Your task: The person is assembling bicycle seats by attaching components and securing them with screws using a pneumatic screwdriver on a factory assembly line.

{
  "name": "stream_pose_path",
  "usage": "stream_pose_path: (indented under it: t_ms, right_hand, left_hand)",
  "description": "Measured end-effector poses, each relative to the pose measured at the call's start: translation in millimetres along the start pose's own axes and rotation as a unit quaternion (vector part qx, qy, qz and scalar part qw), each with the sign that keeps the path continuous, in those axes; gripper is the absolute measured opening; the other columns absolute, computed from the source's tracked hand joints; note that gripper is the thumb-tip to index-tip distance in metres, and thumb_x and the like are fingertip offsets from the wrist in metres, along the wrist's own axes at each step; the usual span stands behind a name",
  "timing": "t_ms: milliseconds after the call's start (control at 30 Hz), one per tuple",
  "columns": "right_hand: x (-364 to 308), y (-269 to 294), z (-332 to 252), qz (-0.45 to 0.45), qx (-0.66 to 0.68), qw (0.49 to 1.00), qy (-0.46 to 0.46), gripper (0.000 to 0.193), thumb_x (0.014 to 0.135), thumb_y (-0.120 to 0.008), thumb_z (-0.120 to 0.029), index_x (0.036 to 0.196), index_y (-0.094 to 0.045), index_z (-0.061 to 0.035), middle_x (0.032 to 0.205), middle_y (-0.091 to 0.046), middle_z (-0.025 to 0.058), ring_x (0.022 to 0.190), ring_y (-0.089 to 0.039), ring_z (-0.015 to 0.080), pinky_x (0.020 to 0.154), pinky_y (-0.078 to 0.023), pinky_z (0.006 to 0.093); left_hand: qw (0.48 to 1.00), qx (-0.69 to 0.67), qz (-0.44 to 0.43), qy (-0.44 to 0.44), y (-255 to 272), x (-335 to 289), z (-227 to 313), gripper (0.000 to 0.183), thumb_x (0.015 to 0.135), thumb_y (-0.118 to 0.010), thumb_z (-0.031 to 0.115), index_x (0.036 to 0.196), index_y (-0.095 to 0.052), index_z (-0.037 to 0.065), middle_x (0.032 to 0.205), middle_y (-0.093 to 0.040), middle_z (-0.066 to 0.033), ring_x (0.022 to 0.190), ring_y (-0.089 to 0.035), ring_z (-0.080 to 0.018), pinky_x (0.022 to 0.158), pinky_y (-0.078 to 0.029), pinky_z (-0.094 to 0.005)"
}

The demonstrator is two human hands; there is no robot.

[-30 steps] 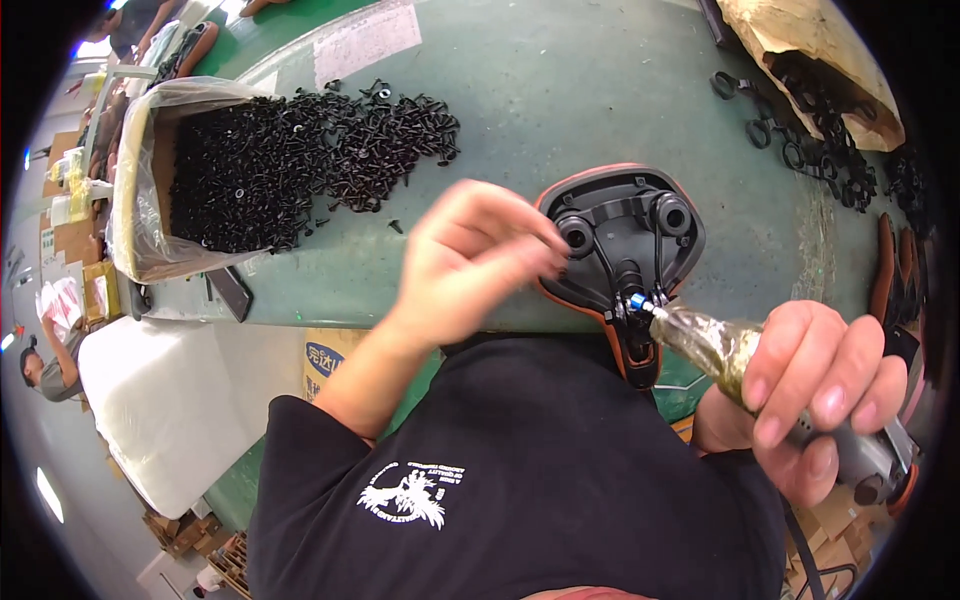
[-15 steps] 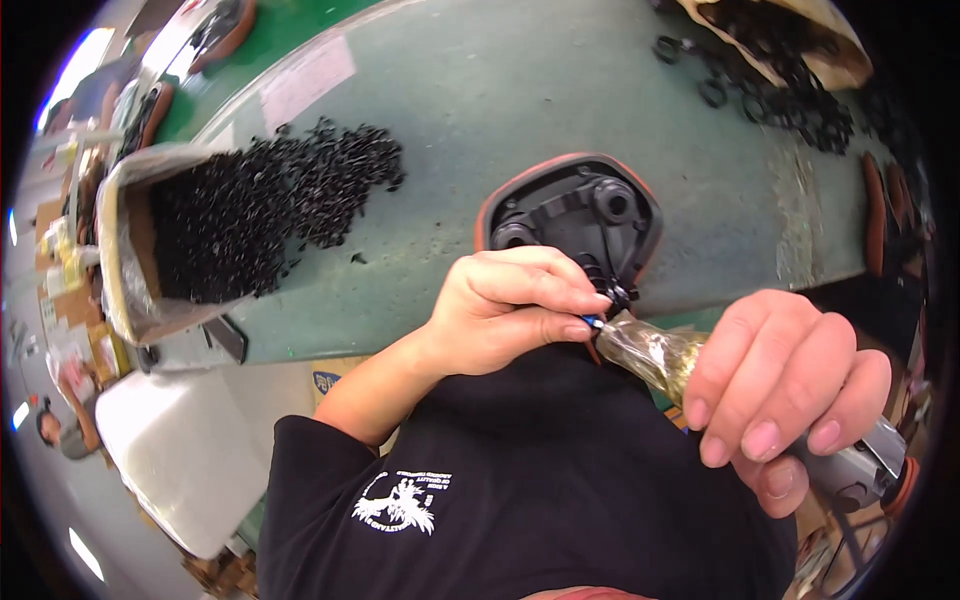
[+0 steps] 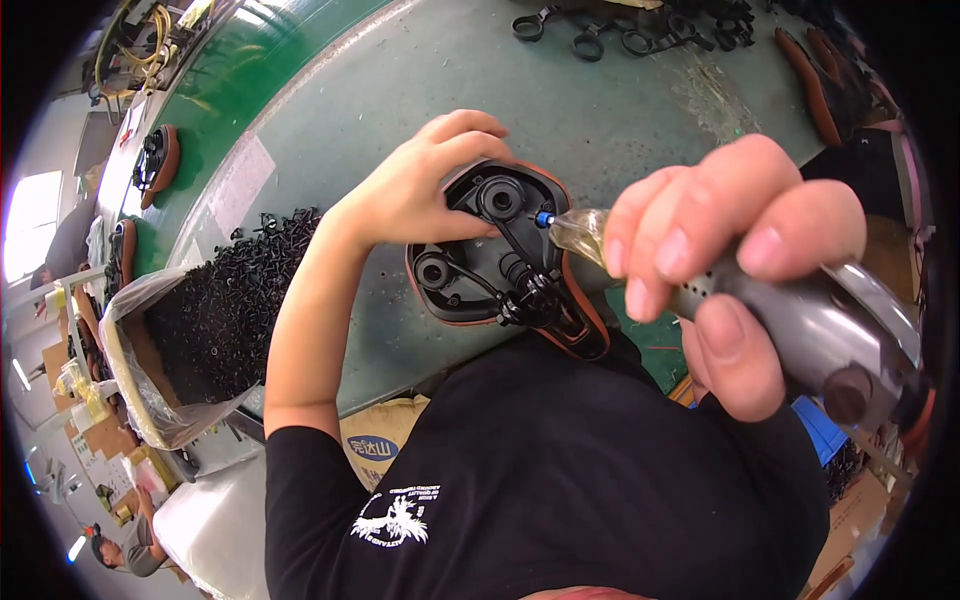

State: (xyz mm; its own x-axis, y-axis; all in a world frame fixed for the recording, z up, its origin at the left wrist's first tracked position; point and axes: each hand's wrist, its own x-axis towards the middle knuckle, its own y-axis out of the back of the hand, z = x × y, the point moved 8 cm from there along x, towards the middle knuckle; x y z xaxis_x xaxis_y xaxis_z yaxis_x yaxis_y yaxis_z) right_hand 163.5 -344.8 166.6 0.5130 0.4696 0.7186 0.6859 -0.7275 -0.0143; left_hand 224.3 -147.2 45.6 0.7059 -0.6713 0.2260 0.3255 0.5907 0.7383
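Observation:
A black plastic housing [image 3: 478, 278] with an orange rim lies on the bench, its hollow inside facing up, with round posts and a black cord showing. My left hand [image 3: 425, 180] grips its far left side, fingers over the far edge and thumb beside a round post. In my right hand [image 3: 730, 240] is a grey power screwdriver [image 3: 815, 330], its nose wrapped in clear plastic. The blue tip [image 3: 544, 219] of the screwdriver points at the housing's right edge near a post. Whether it touches the housing, I cannot tell.
On the left, small black screws [image 3: 230, 300] fill and spill from a plastic-lined box [image 3: 125, 350]. Black ring clamps [image 3: 585, 45] lie at the far side. More orange-rimmed housings stand at the far right [image 3: 815, 85] and far left [image 3: 157, 165]. A person [image 3: 135, 545] sits at lower left.
My left hand has left the screwdriver's tip and taken hold of the housing. The screwdriver has come over the housing's right edge. The whole view has shifted and turned.

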Motion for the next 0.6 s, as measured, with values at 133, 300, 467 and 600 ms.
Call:
stream_pose_path:
  t_ms: [133, 300, 467, 600]
  right_hand:
    - [-4, -8, -1, 0.042, -0.035, 0.997, -0.047, 0.037, 0.096, -0.061, -0.004, 0.128, -0.045, -0.0117, 0.113, -0.057, 0.0160, 0.076, -0.064, 0.0184, 0.079, -0.057, 0.0434]
    - [-3, -17, 9, 0.019, -0.056, 0.996, -0.065, 0.038, 0.094, -0.057, 0.002, 0.127, -0.044, -0.0109, 0.114, -0.056, 0.0172, 0.079, -0.064, 0.0197, 0.082, -0.057, 0.0464]
    - [3, -35, 23, -0.032, -0.071, 0.991, -0.111, 0.039, 0.093, -0.057, 0.005, 0.127, -0.045, -0.0099, 0.114, -0.057, 0.0180, 0.082, -0.063, 0.0209, 0.084, -0.056, 0.0481]
    - [9, -54, 29, -0.067, -0.095, 0.989, -0.086, 0.034, 0.093, -0.061, 0.003, 0.121, -0.044, -0.0064, 0.110, -0.058, 0.0192, 0.078, -0.063, 0.0215, 0.081, -0.058, 0.0469]
  left_hand:
    - [0.989, -0.138, -0.031, -0.051, -36, 4, -6, 0.054, 0.068, -0.088, 0.010, 0.119, -0.072, 0.004, 0.135, -0.065, -0.0157, 0.122, -0.067, -0.0348, 0.105, -0.055, -0.0436]
    - [0.977, -0.198, 0.085, 0.012, -43, -19, -5, 0.043, 0.065, -0.088, 0.006, 0.105, -0.072, 0.000, 0.127, -0.070, -0.0157, 0.125, -0.068, -0.0334, 0.108, -0.054, -0.0432]
    - [0.958, -0.244, 0.151, 0.023, -50, -31, 0, 0.039, 0.063, -0.088, 0.004, 0.094, -0.066, 0.000, 0.124, -0.070, -0.0147, 0.126, -0.067, -0.0338, 0.108, -0.054, -0.0435]
    - [0.956, -0.234, 0.175, 0.027, -51, -40, -2, 0.037, 0.065, -0.088, 0.002, 0.090, -0.061, 0.000, 0.125, -0.069, -0.0158, 0.129, -0.067, -0.0342, 0.108, -0.054, -0.0445]
